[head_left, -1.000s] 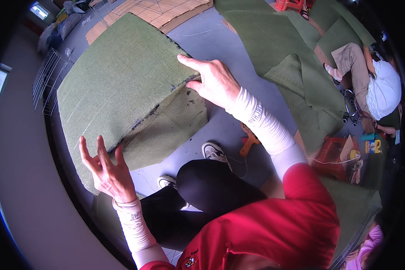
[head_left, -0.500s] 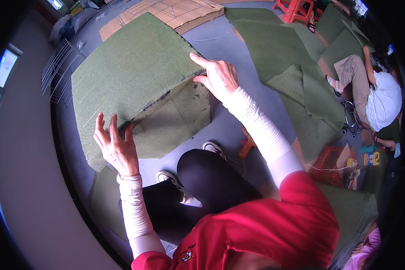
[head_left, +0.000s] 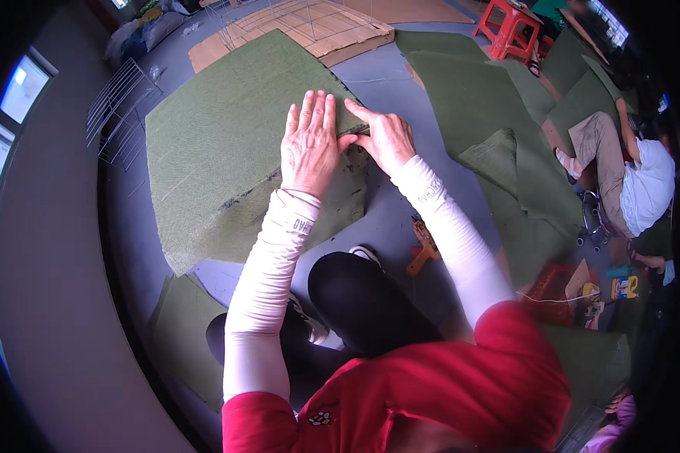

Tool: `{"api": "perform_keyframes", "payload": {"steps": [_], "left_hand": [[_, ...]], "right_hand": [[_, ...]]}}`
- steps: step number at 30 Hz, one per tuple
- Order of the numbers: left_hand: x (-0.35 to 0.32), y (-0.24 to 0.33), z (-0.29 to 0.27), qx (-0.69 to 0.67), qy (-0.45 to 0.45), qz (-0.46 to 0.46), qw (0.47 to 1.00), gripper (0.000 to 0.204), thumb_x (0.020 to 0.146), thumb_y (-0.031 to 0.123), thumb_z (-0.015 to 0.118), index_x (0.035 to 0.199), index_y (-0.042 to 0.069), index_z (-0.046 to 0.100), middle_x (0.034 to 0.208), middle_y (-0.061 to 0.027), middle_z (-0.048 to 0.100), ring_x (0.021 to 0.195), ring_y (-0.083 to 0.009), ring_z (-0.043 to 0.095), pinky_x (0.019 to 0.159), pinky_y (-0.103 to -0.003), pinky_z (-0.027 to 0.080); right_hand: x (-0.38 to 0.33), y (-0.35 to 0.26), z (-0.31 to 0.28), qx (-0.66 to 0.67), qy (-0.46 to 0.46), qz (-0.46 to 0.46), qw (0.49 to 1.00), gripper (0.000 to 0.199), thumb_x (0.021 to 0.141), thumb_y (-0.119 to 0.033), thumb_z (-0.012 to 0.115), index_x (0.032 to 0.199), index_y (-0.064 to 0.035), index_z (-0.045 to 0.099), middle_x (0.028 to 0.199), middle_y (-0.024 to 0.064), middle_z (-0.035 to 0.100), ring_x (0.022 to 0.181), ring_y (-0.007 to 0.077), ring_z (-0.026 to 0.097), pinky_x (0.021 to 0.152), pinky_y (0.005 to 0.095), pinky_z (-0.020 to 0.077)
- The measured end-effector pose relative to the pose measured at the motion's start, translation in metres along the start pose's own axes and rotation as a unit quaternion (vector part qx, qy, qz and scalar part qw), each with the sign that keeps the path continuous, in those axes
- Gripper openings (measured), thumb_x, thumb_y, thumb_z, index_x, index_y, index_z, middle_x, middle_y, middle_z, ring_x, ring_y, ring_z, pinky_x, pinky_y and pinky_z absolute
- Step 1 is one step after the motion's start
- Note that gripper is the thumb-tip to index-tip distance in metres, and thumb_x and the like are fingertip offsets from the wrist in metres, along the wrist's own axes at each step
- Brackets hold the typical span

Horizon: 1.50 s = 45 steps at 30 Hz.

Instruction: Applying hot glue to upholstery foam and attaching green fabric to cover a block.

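Note:
In front of me stands a boxy form covered in green woven mesh [head_left: 227,113], with dark, ragged patches along its near edge. My left hand [head_left: 310,147] lies with fingers stretched out on its top, close to the right corner. Right beside it, my right hand [head_left: 389,143] grips the mesh edge at that corner, thumb below and index finger above. The thumbs of both hands come close together there. What lies under the mesh is hidden.
Large green mesh sheets [head_left: 461,98] cover the floor to the right. An orange-handled tool [head_left: 423,253] lies by my knee. Farther off are a red stool [head_left: 506,30], a wire frame [head_left: 117,109], cardboard [head_left: 317,30], a red crate [head_left: 549,291] and a seated person in white [head_left: 650,189].
My left hand has moved right from the near left part of the edge to the right corner, its fingers now flat. My right hand stays at the corner.

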<state>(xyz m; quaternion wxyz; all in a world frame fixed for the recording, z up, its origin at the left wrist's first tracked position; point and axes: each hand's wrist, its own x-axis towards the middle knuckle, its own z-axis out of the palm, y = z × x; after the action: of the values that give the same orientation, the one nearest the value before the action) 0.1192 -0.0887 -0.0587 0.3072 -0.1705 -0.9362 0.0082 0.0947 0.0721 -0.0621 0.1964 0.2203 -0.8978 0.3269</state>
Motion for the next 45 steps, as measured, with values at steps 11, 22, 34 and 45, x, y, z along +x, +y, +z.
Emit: {"api": "perform_keyframes", "payload": {"steps": [11, 22, 34, 45], "left_hand": [[0.0, 0.009, 0.002, 0.023, -0.039, -0.028, 0.999, 0.064, 0.091, 0.04, 0.053, 0.14, 0.002, 0.04, 0.148, -0.0122, 0.038, 0.139, -0.0262, 0.032, 0.114, -0.042, 0.027], [-0.002, 0.02, 0.003, 0.048, -0.018, -0.039, 0.998, 0.062, 0.092, 0.035, 0.053, 0.142, 0.001, 0.036, 0.147, -0.0134, 0.039, 0.139, -0.0265, 0.032, 0.114, -0.042, 0.025], [-0.004, 0.017, 0.01, 0.052, -0.043, -0.041, 0.997, 0.053, 0.092, 0.022, 0.051, 0.138, -0.001, 0.039, 0.145, -0.0166, 0.04, 0.139, -0.0268, 0.033, 0.113, -0.041, 0.029], [-0.002, 0.02, 0.01, 0.04, 0.009, -0.068, 0.997, 0.048, 0.089, 0.015, 0.048, 0.133, -0.004, 0.044, 0.142, -0.0182, 0.045, 0.134, -0.0287, 0.041, 0.109, -0.039, 0.035]], "right_hand": [[-0.001, 0.004, 0.003, 0.009, -0.017, 0.015, 1.0, 0.066, 0.069, -0.009, 0.08, 0.13, -0.0154, 0.056, 0.101, 0.0201, 0.065, 0.087, 0.0378, 0.065, 0.076, 0.0403, 0.0528], [-0.013, 0.006, 0.01, -0.027, 0.016, -0.016, 0.999, 0.076, 0.074, -0.013, 0.077, 0.141, -0.0202, 0.042, 0.097, 0.017, 0.065, 0.087, 0.0374, 0.064, 0.077, 0.045, 0.0509], [0.037, 0.007, 0.031, 0.094, 0.113, -0.171, 0.974, 0.036, 0.094, -0.03, 0.053, 0.113, -0.0016, 0.065, 0.115, 0.016, 0.065, 0.107, 0.0297, 0.062, 0.096, 0.0398, 0.0461], [0.035, 0.009, 0.044, 0.064, 0.204, -0.179, 0.96, 0.027, 0.092, -0.024, 0.056, 0.098, -0.001, 0.07, 0.098, 0.0145, 0.07, 0.098, 0.0302, 0.067, 0.091, 0.0402, 0.0501]]}}
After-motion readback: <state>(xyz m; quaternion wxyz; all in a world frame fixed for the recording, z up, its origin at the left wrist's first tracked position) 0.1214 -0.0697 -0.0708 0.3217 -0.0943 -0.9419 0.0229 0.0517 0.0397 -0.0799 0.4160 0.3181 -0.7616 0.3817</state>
